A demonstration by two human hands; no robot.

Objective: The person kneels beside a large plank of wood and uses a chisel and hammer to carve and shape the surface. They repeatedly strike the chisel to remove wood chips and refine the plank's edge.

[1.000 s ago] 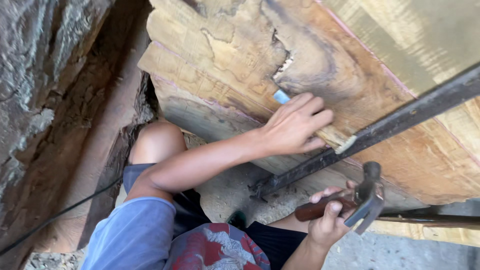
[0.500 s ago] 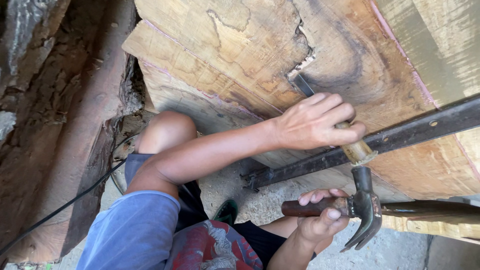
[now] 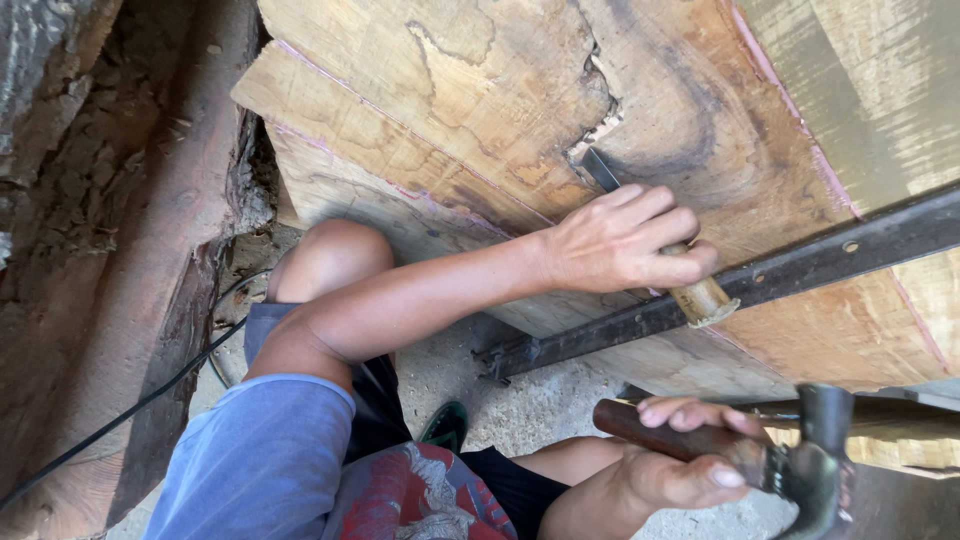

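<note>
Chisel (image 3: 690, 290) inside left hand (image 3: 620, 240), hammer (image 3: 800, 465) in right hand (image 3: 670, 470) below.

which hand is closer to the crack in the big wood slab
Left. The left hand grips a chisel whose blade tip sits in the crack of the wood slab. The right hand holds a hammer lower down, off the slab.

hammer (image 3: 800, 465) head cut off, chisel (image 3: 650, 240) mid-shaft hidden — fingers (image 3: 650, 235)

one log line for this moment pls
left hand: grips wooden-handled steel chisel in cracked timber slab | right hand: holds brown-handled claw hammer
</note>
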